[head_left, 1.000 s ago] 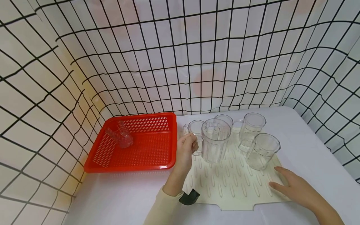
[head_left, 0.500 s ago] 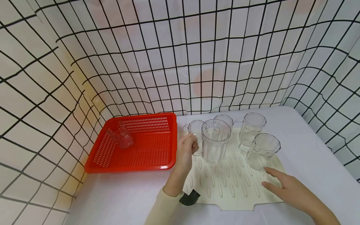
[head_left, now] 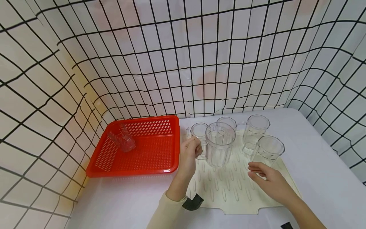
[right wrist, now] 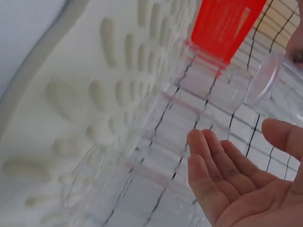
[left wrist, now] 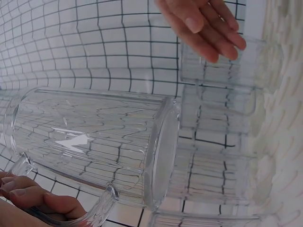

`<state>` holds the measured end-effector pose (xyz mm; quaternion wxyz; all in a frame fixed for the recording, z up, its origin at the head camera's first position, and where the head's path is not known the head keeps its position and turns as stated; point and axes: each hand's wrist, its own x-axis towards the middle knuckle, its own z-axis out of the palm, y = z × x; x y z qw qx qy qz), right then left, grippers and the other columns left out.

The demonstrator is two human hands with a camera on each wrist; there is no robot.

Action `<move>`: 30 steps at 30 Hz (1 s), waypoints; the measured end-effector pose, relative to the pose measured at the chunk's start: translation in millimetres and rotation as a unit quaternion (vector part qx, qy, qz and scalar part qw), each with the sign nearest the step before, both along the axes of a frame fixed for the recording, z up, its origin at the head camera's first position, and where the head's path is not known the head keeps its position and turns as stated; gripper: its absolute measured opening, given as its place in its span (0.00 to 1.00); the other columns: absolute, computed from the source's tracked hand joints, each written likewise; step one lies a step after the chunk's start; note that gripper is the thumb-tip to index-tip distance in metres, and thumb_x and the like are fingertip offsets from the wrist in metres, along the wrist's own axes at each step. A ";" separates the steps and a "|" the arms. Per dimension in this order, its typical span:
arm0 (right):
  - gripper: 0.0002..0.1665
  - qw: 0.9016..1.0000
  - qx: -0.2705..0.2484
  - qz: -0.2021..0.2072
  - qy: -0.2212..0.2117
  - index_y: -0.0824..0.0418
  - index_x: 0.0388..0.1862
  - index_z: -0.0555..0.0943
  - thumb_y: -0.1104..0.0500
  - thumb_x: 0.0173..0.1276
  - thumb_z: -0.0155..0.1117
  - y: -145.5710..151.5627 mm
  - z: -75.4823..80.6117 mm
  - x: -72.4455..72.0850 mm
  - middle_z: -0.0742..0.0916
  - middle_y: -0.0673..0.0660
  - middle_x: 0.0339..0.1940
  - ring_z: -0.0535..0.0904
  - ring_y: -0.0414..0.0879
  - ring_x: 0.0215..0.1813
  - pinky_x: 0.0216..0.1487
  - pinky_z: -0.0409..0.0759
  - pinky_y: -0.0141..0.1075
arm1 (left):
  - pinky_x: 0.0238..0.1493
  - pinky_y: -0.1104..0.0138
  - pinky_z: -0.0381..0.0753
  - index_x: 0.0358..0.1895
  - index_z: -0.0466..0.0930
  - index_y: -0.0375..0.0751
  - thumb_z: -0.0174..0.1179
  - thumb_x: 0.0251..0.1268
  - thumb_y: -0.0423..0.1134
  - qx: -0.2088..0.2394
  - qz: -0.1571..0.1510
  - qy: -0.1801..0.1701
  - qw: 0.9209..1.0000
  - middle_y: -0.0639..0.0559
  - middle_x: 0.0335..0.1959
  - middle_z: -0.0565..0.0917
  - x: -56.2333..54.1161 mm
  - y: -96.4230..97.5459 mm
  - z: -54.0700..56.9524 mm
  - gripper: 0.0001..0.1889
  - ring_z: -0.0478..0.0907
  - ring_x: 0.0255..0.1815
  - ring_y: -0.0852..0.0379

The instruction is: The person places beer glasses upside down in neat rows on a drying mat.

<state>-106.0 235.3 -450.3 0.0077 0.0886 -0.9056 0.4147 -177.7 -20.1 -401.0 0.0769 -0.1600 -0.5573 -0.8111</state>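
Observation:
My left hand grips the handle of a large clear mug. The mug is held upright above the cream drainage mat; in the left wrist view its base is apart from the mat. To the right, my right hand hovers over the mat with fingers extended and thumb apart, holding nothing. It is in front of another clear mug and hides that mug's lower part. More clear mugs stand behind: one at the back right, others partly hidden behind the held mug.
A red plastic basket stands on the left, with a small clear glass item in its back left corner. A black wire grid over white sheeting encloses the back and sides of the white-covered table.
My right hand has moved left over the mat, from beside the right-hand mug to in front of it. My left hand and its mug have barely moved.

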 end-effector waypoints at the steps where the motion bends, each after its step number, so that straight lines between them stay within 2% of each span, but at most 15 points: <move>1: 0.25 1.000 -0.014 -0.003 -0.003 0.67 0.62 0.74 0.53 0.74 0.57 -5.2 1.1 -1.5 0.84 0.61 0.54 0.80 0.55 0.53 0.51 0.79 0.41 | 0.21 0.71 0.55 0.17 0.55 0.29 0.42 0.64 0.30 0.001 0.000 0.000 1.000 0.53 0.13 0.58 0.4 0.1 0.2 0.16 0.55 0.16 0.60; 4: 0.24 0.999 -0.051 -0.007 -0.017 0.69 0.62 0.74 0.54 0.75 0.56 -18.6 3.5 -6.8 0.83 0.62 0.53 0.80 0.53 0.52 0.48 0.78 0.32 | 0.21 0.71 0.55 0.17 0.56 0.29 0.41 0.64 0.30 0.006 -0.002 -0.001 1.000 0.53 0.13 0.58 0.7 0.5 0.2 0.16 0.56 0.16 0.60; 10: 0.22 0.988 -0.137 -0.012 -0.072 0.73 0.60 0.73 0.57 0.77 0.52 -40.5 2.5 -16.9 0.84 0.63 0.50 0.82 0.49 0.49 0.49 0.77 0.33 | 0.21 0.70 0.54 0.17 0.55 0.30 0.41 0.63 0.29 0.007 -0.004 -0.001 1.000 0.53 0.13 0.58 0.4 1.0 0.1 0.16 0.55 0.16 0.60; 13: 0.25 0.975 -0.190 -0.004 -0.119 0.77 0.60 0.71 0.57 0.79 0.47 -48.8 2.5 -19.3 0.84 0.66 0.49 0.83 0.50 0.47 0.48 0.78 0.32 | 0.20 0.70 0.54 0.17 0.55 0.30 0.41 0.63 0.28 0.005 -0.006 0.000 1.000 0.54 0.13 0.58 0.5 1.4 -0.2 0.15 0.55 0.16 0.60; 18: 0.31 0.945 -0.267 0.013 -0.187 0.82 0.57 0.68 0.51 0.81 0.40 -56.1 4.5 -21.8 0.85 0.68 0.47 0.85 0.50 0.45 0.47 0.81 0.34 | 0.20 0.71 0.55 0.17 0.55 0.31 0.41 0.63 0.28 0.006 -0.012 0.005 1.000 0.53 0.13 0.58 0.9 2.1 -1.1 0.16 0.55 0.16 0.61; 25: 0.39 0.919 -0.327 0.051 -0.215 0.82 0.56 0.66 0.43 0.81 0.33 -56.7 9.1 -27.0 0.85 0.67 0.46 0.85 0.48 0.43 0.47 0.81 0.36 | 0.20 0.72 0.55 0.17 0.57 0.30 0.41 0.64 0.28 -0.002 -0.018 0.015 1.000 0.54 0.14 0.59 2.1 3.4 -2.1 0.15 0.56 0.17 0.61; 30: 0.37 0.904 -0.356 0.083 -0.221 0.77 0.53 0.65 0.41 0.81 0.31 -54.4 10.9 -28.5 0.86 0.61 0.43 0.85 0.47 0.41 0.46 0.82 0.37 | 0.19 0.72 0.54 0.17 0.56 0.32 0.41 0.65 0.29 -0.012 -0.027 0.036 0.999 0.53 0.13 0.58 0.1 1.9 -4.8 0.16 0.56 0.17 0.61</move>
